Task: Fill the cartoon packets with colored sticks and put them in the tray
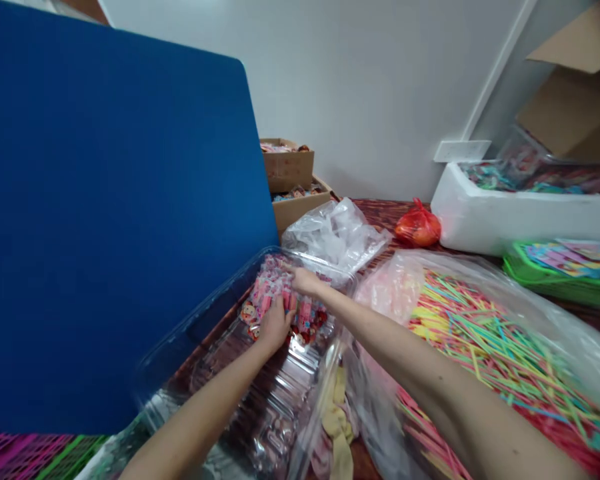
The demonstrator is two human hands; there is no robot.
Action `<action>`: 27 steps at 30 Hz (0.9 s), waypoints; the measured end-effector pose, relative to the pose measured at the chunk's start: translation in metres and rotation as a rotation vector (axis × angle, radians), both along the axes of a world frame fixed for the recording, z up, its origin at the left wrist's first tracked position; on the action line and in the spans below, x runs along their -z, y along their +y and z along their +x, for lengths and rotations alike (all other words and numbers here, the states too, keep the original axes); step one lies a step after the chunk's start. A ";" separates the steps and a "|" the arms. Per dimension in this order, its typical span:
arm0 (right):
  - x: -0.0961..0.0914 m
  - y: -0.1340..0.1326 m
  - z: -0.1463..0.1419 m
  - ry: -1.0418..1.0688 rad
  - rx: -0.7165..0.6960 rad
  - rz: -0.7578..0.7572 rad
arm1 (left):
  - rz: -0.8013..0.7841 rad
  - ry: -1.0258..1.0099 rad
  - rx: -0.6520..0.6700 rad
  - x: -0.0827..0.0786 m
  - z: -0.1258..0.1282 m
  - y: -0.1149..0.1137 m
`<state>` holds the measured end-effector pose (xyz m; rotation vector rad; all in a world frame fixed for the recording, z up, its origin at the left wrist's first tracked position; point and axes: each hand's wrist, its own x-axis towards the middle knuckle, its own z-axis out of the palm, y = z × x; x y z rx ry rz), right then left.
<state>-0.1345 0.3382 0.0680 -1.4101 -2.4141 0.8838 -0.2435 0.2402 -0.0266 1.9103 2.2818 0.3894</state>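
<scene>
A clear plastic tray point(200, 319) lies tilted before me, holding a pile of small pink pieces with cartoon figures point(305, 312) at its far end. They look like packaged trinkets, but their exact kind is too small to tell. My left hand point(277, 325) lies on the near side of the pile, fingers stretched over the pink pieces and thumb apart. At the pile's far right, my right hand point(306, 281) has its fingers curled against the pieces. Whatever it may grip is hidden.
A large blue panel point(120, 220) stands along the left. To the right lies a clear bag of colourful thin strips point(495, 333). Behind are cardboard boxes point(290, 170), a crumpled plastic bag point(330, 230), a red bag point(419, 225), a white foam box point(520, 220) and a green basket point(555, 277).
</scene>
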 end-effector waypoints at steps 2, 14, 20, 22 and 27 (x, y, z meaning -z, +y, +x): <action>-0.011 -0.012 0.020 0.112 0.024 -0.033 | -0.015 0.015 0.004 -0.003 0.003 -0.002; 0.022 -0.266 0.319 1.042 0.868 -0.179 | -0.213 0.019 0.187 -0.093 0.032 -0.033; 0.067 -0.343 0.369 1.006 1.071 -0.142 | 0.229 -0.381 0.448 -0.113 0.104 -0.188; 0.075 -0.350 0.373 0.941 1.071 -0.081 | 0.283 -0.329 0.522 -0.076 0.127 -0.220; 0.085 -0.355 0.365 0.507 0.730 0.014 | 0.286 0.101 0.309 0.022 0.144 -0.216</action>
